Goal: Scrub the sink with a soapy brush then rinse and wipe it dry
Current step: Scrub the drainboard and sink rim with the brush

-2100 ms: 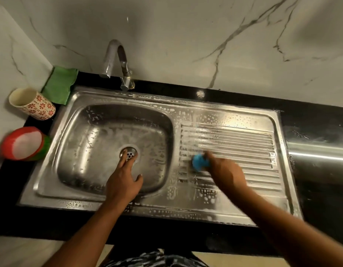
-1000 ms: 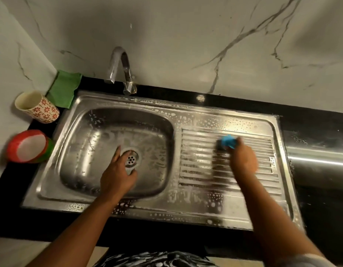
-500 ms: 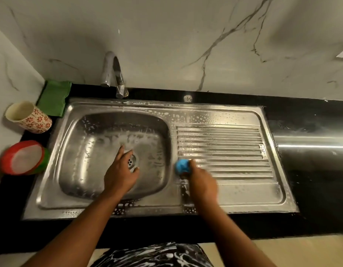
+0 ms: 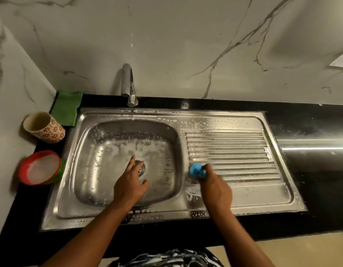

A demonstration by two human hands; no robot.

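Sink (image 4: pixel 259 197), set in the black counter (image 4: pixel 311 116), is soapy: we judge scrubbing in hand. Our right hand (image 4: pixel 215 187) curls its fingers round the blue brush (image 4: pixel 195 170) on the drainboard (image 4: pixel 234 147); our left hand (image 4: pixel 130 183) rests spread-fingered by the drain (image 4: pixel 141 168). Next needs the tap (image 4: pixel 128 83) for rinsing.

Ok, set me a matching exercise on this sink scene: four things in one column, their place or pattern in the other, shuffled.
1 green cloth
2 cup
3 brush
4 left hand

A by the drain
B on the ribbed drainboard
C counter, back left corner
D red flower pattern

Pairs: 1-C, 2-D, 3-B, 4-A
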